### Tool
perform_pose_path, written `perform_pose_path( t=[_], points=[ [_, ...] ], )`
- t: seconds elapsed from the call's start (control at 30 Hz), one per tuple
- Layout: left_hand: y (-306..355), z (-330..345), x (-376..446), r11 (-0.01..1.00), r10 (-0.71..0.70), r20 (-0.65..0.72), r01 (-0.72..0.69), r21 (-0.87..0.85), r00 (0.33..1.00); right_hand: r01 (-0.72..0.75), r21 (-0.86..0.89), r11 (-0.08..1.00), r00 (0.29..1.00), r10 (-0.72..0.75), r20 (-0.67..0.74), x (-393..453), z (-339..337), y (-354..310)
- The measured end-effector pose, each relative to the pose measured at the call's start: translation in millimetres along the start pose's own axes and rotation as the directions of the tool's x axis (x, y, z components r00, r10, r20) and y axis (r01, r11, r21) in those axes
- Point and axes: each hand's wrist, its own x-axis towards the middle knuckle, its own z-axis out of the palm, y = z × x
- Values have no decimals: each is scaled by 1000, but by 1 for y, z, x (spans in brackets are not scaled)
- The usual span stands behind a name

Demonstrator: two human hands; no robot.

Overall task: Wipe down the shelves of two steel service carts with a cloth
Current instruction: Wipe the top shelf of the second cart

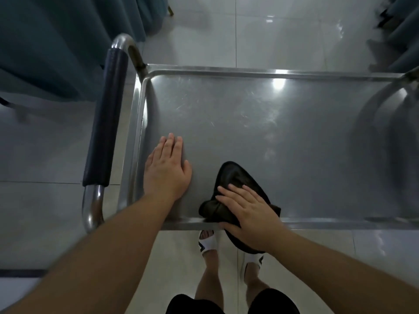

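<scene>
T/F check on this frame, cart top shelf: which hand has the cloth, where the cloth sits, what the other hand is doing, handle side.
1. The right hand presses a dark cloth on the shelf. True.
2. The left hand grips the padded handle. False: it lies flat on the shelf, fingers straight, beside the handle.
3. The cloth lies wholly inside the shelf. False: part of it hangs over the near rim.
4. The padded handle is at the cart's left end. True.
5. The cloth is white. False: it is black or very dark.
</scene>
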Motion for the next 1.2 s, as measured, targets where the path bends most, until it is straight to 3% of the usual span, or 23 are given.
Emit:
perform_pose_path(
  t=[0.17,0.3,0.6,0.87,1.2],
  points=[
    [23,-27,-28,999,-2,76,-1,42,997,-4,-34,999,998,2,-70,-19,-4,-26],
    [56,-31,-103,998,30,173,-37,40,985,-44,-109,993,996,51,66,-24,-19,-47],
    [108,-36,-245,995,-55,114,64,-79,992,-205,-26,978,973,207,105,-126,-45,-56],
    [91,-22,-328,983,-183,216,182,25,959,-374,47,926,914,359,187,-202,-36,-53],
    [41,-21,-337,982,-190,256,178,70,948,-396,170,902,913,368,174,-173,0,-102]
  ],
)
